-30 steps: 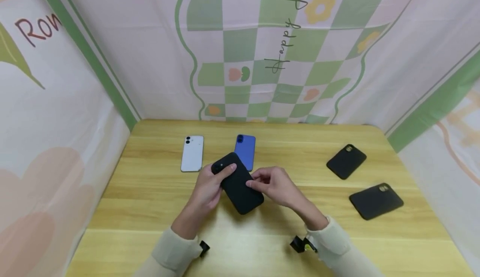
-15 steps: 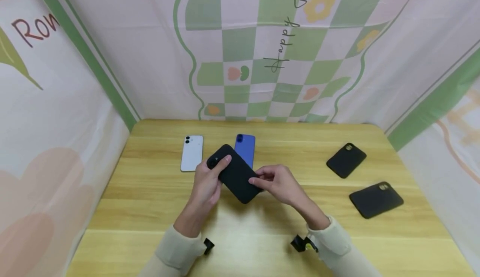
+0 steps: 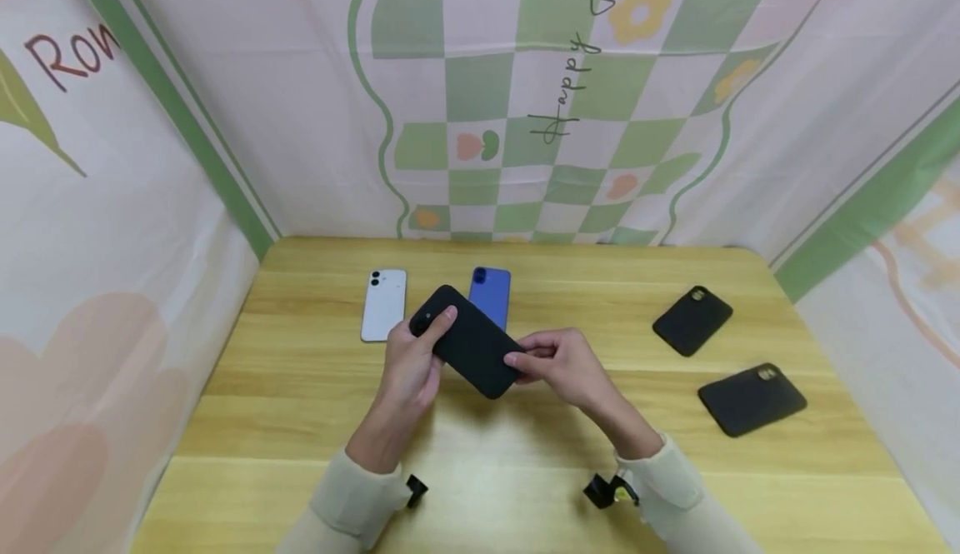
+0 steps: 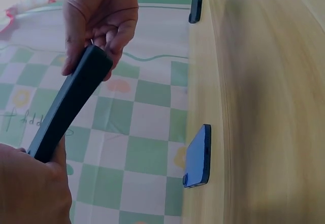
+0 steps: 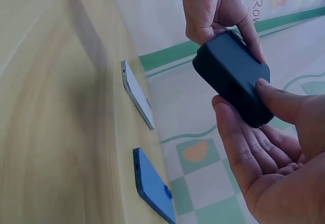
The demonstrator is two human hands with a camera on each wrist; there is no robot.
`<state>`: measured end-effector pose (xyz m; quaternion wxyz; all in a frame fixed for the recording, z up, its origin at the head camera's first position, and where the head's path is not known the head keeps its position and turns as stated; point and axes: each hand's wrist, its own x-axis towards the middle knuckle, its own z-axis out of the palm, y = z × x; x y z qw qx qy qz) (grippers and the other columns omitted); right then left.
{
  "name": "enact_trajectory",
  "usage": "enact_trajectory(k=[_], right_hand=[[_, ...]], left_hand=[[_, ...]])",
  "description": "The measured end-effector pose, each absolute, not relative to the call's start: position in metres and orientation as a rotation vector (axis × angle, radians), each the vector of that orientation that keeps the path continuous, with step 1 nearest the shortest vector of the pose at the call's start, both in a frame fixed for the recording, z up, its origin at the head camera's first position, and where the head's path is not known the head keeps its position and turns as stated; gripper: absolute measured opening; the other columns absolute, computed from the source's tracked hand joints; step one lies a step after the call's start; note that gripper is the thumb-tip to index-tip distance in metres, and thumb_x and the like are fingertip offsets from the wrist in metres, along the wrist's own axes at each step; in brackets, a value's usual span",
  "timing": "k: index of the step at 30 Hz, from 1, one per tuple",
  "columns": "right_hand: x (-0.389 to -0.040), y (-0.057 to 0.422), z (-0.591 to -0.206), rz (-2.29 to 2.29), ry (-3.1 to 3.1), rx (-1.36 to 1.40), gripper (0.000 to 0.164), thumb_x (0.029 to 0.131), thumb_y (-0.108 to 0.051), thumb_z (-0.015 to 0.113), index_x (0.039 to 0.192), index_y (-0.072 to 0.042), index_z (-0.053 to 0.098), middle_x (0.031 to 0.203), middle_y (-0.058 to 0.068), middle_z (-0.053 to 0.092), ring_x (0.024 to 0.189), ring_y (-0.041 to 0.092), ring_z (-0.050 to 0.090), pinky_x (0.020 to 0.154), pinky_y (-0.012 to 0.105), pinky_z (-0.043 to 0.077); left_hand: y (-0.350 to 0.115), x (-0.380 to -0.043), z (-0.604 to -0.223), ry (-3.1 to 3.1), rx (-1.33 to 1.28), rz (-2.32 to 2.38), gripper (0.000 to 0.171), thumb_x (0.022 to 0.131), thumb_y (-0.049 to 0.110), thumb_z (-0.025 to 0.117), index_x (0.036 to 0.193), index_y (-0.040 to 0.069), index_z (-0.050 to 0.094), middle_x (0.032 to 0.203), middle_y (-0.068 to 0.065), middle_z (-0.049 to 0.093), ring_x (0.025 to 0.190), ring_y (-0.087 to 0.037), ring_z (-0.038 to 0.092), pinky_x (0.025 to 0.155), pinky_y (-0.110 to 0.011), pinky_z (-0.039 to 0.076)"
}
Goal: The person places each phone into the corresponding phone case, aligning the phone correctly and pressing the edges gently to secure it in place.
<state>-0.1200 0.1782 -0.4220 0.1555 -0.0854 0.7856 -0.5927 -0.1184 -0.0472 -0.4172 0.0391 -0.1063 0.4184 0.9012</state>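
Observation:
Above the middle of the table hangs a black phone case (image 3: 472,350), its back turned up and its long axis slanting. A dark camera area shows at its upper left corner; its inner side is hidden in the head view. My left hand (image 3: 408,371) grips the camera end, thumb across the back. At the lower right end my right hand (image 3: 566,364) pinches the case, thumb on the back and fingers below. Seen from the right wrist, the case (image 5: 236,76) presents a thick end edge near the right thumb. The left wrist view shows its long side (image 4: 71,99).
A white phone (image 3: 384,308) lies on the wooden table (image 3: 300,396) at the back left. Beside it is a blue phone (image 3: 492,294), partly covered by the held case. Two more black phone cases (image 3: 692,321) lie at the right. A printed cloth (image 3: 480,87) hangs behind.
Both hands have lifted the black case slightly away and to the left, and it has turned to a flatter slant. The right hand has slid a little towards its lower right end.

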Motion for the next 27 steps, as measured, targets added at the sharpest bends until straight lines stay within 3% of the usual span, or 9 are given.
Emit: enact_trajectory(k=[8,18,27], right_hand=[[-0.120,0.180,-0.421,-1.725,2.235,-0.282,0.020,0.095,-0.006,0.080,0.107,0.010,0.077,0.094,0.020,0.080,0.079,0.028,0.079,0.077,0.055,0.064],[-0.122,0.188,-0.421,-1.781,2.181,-0.351,0.019,0.094,-0.002,0.078,0.104,0.015,0.075,0.091,0.023,0.079,0.072,0.025,0.078,0.071,0.049,0.066],[-0.124,0.193,-0.420,-1.725,2.227,-0.400,0.019,0.095,-0.004,0.078,0.104,0.012,0.076,0.091,0.021,0.079,0.073,0.024,0.078,0.073,0.057,0.064]], left_hand=[[-0.049,-0.117,-0.419,1.272,-0.302,2.743,0.044,0.106,0.001,0.062,0.145,-0.013,0.048,0.147,-0.025,0.054,0.130,-0.030,0.063,0.105,-0.034,0.056],[-0.048,-0.118,-0.419,1.249,-0.292,2.749,0.039,0.106,0.000,0.061,0.141,-0.013,0.052,0.140,-0.023,0.059,0.119,-0.025,0.069,0.104,-0.035,0.057],[-0.055,-0.117,-0.421,1.317,-0.221,2.661,0.039,0.106,0.000,0.061,0.141,-0.013,0.052,0.144,-0.024,0.055,0.121,-0.026,0.068,0.103,-0.036,0.058]])
